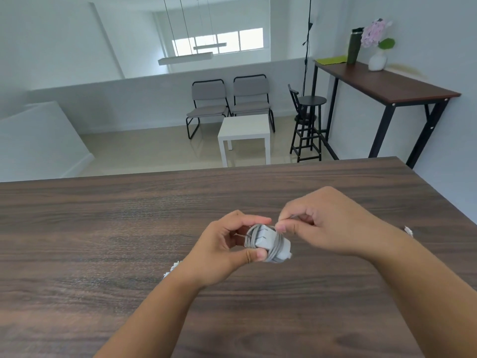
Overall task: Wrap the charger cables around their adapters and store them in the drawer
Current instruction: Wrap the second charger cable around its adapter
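Observation:
A white charger adapter with grey cable wound around it is held just above the dark wooden table. My left hand grips the adapter from the left, thumb under it and fingers over its top. My right hand pinches the loose end of the cable right at the adapter's upper right corner. Another white cable piece peeks out from behind my left wrist, and a white cable end shows beside my right forearm. No drawer is in view.
Beyond the table's far edge stand two grey chairs, a small white side table and a black stool. A tall brown bar table at the right wall carries a dark bottle and a flower vase.

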Demonstrator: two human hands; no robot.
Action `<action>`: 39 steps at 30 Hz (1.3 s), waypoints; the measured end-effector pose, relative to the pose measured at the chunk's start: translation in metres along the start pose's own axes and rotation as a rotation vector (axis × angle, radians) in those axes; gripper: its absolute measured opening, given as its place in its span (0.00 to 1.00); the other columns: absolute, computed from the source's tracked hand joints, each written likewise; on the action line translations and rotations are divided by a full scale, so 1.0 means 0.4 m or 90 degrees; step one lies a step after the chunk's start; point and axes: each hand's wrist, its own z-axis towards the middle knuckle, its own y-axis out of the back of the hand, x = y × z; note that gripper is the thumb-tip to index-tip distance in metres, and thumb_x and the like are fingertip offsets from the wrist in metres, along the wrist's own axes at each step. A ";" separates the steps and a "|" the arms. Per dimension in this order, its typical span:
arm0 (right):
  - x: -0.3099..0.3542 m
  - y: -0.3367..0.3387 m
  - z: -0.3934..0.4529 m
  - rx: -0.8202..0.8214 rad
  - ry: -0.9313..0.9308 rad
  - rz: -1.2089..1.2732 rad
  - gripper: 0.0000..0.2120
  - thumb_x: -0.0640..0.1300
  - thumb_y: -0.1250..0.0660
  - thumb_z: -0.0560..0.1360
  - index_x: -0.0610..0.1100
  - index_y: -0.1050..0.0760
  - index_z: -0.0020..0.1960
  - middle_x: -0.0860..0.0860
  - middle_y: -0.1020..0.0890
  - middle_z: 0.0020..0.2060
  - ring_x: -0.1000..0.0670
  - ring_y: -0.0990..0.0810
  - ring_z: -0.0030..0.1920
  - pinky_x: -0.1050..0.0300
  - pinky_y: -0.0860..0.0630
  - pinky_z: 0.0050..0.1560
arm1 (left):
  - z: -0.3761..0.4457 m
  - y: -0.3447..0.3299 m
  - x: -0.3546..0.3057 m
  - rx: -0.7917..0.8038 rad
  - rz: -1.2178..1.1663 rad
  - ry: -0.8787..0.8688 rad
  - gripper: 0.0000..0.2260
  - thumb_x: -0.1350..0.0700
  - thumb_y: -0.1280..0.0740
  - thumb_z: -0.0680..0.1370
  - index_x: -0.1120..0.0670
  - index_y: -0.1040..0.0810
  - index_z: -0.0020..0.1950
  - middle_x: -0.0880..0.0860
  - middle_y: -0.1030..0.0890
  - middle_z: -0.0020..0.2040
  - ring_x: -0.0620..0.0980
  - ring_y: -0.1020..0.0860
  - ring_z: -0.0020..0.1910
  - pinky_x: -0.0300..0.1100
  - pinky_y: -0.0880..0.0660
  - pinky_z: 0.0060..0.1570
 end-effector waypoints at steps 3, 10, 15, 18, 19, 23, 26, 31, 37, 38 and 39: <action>-0.026 -0.018 0.023 -0.016 -0.057 0.223 0.05 0.50 0.31 0.74 0.53 0.17 0.42 0.56 0.15 0.36 0.53 0.18 0.38 0.55 0.22 0.43 | -0.003 0.008 -0.020 0.008 -0.083 -0.001 0.20 0.60 0.24 0.68 0.55 0.19 0.60 0.58 0.21 0.50 0.52 0.22 0.50 0.43 0.24 0.52; -0.053 -0.119 0.035 -0.026 -0.091 0.542 0.15 0.46 0.37 0.79 0.39 0.24 0.37 0.57 0.26 0.26 0.59 0.32 0.27 0.69 0.35 0.32 | -0.010 -0.006 -0.030 -0.024 -0.224 0.012 0.22 0.52 0.20 0.66 0.50 0.18 0.59 0.50 0.17 0.51 0.47 0.21 0.51 0.41 0.23 0.51; -0.040 -0.215 0.025 -0.013 -0.210 0.709 0.12 0.46 0.41 0.73 0.46 0.22 0.36 0.50 0.35 0.24 0.54 0.44 0.24 0.66 0.46 0.25 | 0.001 -0.016 -0.022 -0.061 -0.305 0.024 0.25 0.51 0.18 0.63 0.51 0.18 0.59 0.51 0.17 0.51 0.49 0.21 0.52 0.43 0.22 0.51; -0.016 -0.244 0.024 -0.038 -0.266 0.779 0.15 0.44 0.38 0.75 0.50 0.28 0.29 0.51 0.40 0.22 0.54 0.46 0.22 0.66 0.48 0.24 | 0.009 -0.024 -0.012 -0.105 -0.320 0.031 0.26 0.50 0.18 0.62 0.51 0.17 0.58 0.53 0.17 0.52 0.51 0.21 0.53 0.44 0.22 0.52; -0.013 -0.249 0.024 -0.050 -0.283 0.787 0.17 0.43 0.38 0.78 0.48 0.29 0.30 0.50 0.40 0.22 0.54 0.46 0.21 0.66 0.48 0.24 | 0.011 -0.026 -0.008 -0.124 -0.329 0.033 0.25 0.52 0.18 0.62 0.51 0.17 0.58 0.54 0.17 0.52 0.51 0.20 0.52 0.44 0.21 0.51; 0.004 -0.270 0.025 -0.086 -0.295 0.742 0.16 0.44 0.42 0.81 0.45 0.28 0.35 0.53 0.38 0.19 0.55 0.44 0.20 0.66 0.45 0.22 | 0.021 -0.047 0.006 -0.225 -0.384 0.047 0.19 0.63 0.25 0.66 0.52 0.16 0.56 0.56 0.18 0.48 0.51 0.19 0.46 0.43 0.19 0.43; 0.017 -0.278 0.017 -0.126 -0.265 0.538 0.15 0.44 0.39 0.80 0.48 0.26 0.35 0.56 0.32 0.20 0.58 0.37 0.22 0.64 0.39 0.27 | 0.032 -0.059 0.016 -0.285 -0.393 0.064 0.18 0.65 0.29 0.67 0.53 0.17 0.55 0.56 0.17 0.46 0.51 0.18 0.44 0.41 0.20 0.40; 0.029 -0.254 0.004 -0.111 -0.239 0.262 0.11 0.49 0.40 0.78 0.49 0.26 0.38 0.52 0.22 0.31 0.54 0.26 0.34 0.57 0.29 0.40 | 0.045 -0.058 0.031 -0.324 -0.322 0.055 0.17 0.62 0.26 0.66 0.49 0.15 0.53 0.53 0.16 0.46 0.50 0.19 0.47 0.40 0.20 0.44; 0.040 -0.234 -0.003 -0.117 -0.216 0.143 0.11 0.50 0.40 0.78 0.46 0.25 0.42 0.54 0.30 0.26 0.49 0.27 0.34 0.51 0.29 0.40 | 0.053 -0.073 0.051 -0.337 -0.228 0.031 0.16 0.59 0.26 0.68 0.49 0.17 0.55 0.51 0.16 0.46 0.48 0.20 0.47 0.44 0.20 0.51; 0.038 -0.228 -0.004 -0.113 -0.213 0.128 0.11 0.51 0.41 0.78 0.46 0.25 0.43 0.53 0.29 0.26 0.48 0.25 0.36 0.51 0.28 0.40 | 0.056 -0.077 0.050 -0.333 -0.227 0.028 0.17 0.59 0.26 0.69 0.50 0.18 0.56 0.50 0.15 0.46 0.47 0.20 0.47 0.42 0.21 0.50; 0.038 -0.221 -0.006 -0.107 -0.210 0.121 0.12 0.51 0.41 0.78 0.46 0.25 0.43 0.54 0.28 0.27 0.47 0.24 0.38 0.51 0.28 0.41 | 0.056 -0.081 0.049 -0.328 -0.221 0.025 0.17 0.60 0.26 0.69 0.51 0.18 0.57 0.50 0.15 0.46 0.46 0.20 0.46 0.39 0.21 0.48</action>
